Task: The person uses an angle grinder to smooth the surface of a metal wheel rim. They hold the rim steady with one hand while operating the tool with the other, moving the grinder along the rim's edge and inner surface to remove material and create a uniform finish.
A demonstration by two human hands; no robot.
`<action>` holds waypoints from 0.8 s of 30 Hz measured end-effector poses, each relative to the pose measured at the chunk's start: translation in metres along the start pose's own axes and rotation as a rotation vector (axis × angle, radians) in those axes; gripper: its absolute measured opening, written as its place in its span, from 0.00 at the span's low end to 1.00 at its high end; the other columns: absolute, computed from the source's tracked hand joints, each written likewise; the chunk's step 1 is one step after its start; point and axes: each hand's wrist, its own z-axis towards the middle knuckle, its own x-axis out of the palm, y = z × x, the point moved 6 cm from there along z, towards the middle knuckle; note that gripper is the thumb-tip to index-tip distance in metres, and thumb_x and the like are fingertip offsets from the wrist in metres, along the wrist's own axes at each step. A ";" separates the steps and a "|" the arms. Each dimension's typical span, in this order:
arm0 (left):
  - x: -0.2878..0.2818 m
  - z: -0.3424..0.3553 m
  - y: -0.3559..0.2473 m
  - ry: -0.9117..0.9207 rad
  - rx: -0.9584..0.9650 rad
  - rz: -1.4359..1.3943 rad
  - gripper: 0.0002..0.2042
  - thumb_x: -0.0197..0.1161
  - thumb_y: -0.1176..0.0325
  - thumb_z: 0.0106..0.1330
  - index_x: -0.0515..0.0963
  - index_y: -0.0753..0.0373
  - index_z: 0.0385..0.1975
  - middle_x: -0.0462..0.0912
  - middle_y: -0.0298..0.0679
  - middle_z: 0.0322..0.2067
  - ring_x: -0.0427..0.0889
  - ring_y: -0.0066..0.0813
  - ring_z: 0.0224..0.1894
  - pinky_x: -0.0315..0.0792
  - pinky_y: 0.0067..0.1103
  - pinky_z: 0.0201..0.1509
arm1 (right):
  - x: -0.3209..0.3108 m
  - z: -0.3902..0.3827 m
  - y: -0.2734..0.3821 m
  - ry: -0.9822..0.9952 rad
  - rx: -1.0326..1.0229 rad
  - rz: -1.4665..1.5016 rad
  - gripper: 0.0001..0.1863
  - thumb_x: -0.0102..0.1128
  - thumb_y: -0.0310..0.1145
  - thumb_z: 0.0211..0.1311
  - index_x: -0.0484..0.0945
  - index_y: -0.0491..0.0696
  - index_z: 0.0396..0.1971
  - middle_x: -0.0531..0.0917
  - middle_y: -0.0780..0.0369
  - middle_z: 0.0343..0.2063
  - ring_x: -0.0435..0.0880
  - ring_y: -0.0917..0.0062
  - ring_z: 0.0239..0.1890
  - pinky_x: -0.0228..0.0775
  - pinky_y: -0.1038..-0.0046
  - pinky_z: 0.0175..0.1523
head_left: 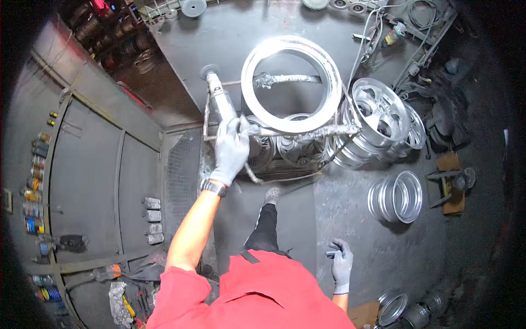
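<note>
My left hand (230, 148), in a grey glove, is closed round the rear end of a long-bodied angle grinder (222, 101). The grinder has a round disc at its far end and lies over the left side of a metal frame stand (329, 130). Right of the grinder, a bright ring-shaped wheel rim (249, 101) rests on that stand, apart from my hand. My right hand (342, 264), gloved in grey too, hangs low at my right side. It holds nothing, its fingers loosely bent and apart.
Spoked wheels (381, 112) lean right of the stand. Another rim (402, 197) lies on the floor, nearer me. Cables (370, 35) trail at the back right. Along the left are a metal panel (90, 148) and spray cans (155, 216). More rims (392, 308) sit near my right.
</note>
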 end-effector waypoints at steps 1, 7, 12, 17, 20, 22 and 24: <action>0.019 0.024 0.006 -0.014 0.044 0.055 0.20 0.63 0.70 0.71 0.76 0.68 0.61 0.77 0.58 0.61 0.76 0.57 0.66 0.69 0.42 0.74 | 0.005 0.013 0.004 0.009 -0.018 -0.025 0.19 0.42 0.26 0.80 0.78 0.38 0.60 0.87 0.53 0.46 0.87 0.75 0.37 0.84 0.70 0.47; 0.123 0.162 0.093 0.036 -0.197 -0.023 0.29 0.55 0.60 0.79 0.64 0.73 0.73 0.70 0.65 0.68 0.69 0.66 0.72 0.64 0.44 0.77 | 0.078 0.138 0.084 0.077 0.001 -0.188 0.18 0.56 0.27 0.75 0.80 0.37 0.61 0.86 0.49 0.55 0.89 0.62 0.52 0.80 0.64 0.60; 0.179 0.239 0.144 0.141 -0.271 -0.012 0.25 0.53 0.57 0.81 0.69 0.68 0.69 0.77 0.64 0.61 0.79 0.68 0.60 0.75 0.47 0.64 | 0.132 0.305 0.211 0.025 -0.466 -0.516 0.25 0.59 0.31 0.75 0.73 0.38 0.68 0.78 0.42 0.64 0.75 0.46 0.69 0.65 0.53 0.75; 0.194 0.238 0.150 0.132 -0.358 -0.056 0.20 0.57 0.59 0.79 0.74 0.67 0.61 0.83 0.60 0.54 0.83 0.65 0.54 0.77 0.47 0.58 | 0.216 0.465 0.378 -0.201 -0.872 -0.623 0.25 0.61 0.34 0.72 0.76 0.40 0.65 0.76 0.41 0.65 0.71 0.47 0.71 0.60 0.51 0.76; 0.193 0.239 0.152 0.158 -0.408 -0.085 0.21 0.58 0.61 0.79 0.73 0.66 0.64 0.83 0.58 0.55 0.83 0.63 0.55 0.77 0.44 0.59 | 0.344 0.480 0.427 0.204 -1.227 -0.849 0.16 0.64 0.35 0.60 0.86 0.48 0.47 0.84 0.49 0.53 0.83 0.60 0.57 0.69 0.43 0.64; 0.200 0.234 0.152 0.270 -0.170 0.178 0.21 0.59 0.62 0.78 0.74 0.69 0.64 0.83 0.59 0.53 0.83 0.61 0.56 0.75 0.43 0.61 | 0.400 0.467 0.449 0.195 -1.458 -0.709 0.12 0.64 0.42 0.64 0.85 0.49 0.38 0.84 0.57 0.45 0.84 0.62 0.53 0.68 0.42 0.69; 0.209 0.232 0.150 0.287 -0.006 0.243 0.20 0.59 0.64 0.78 0.74 0.70 0.62 0.83 0.59 0.52 0.83 0.59 0.55 0.75 0.42 0.62 | 0.417 0.478 0.444 0.174 -1.597 -0.708 0.14 0.62 0.45 0.66 0.85 0.50 0.40 0.84 0.59 0.44 0.84 0.63 0.51 0.68 0.41 0.70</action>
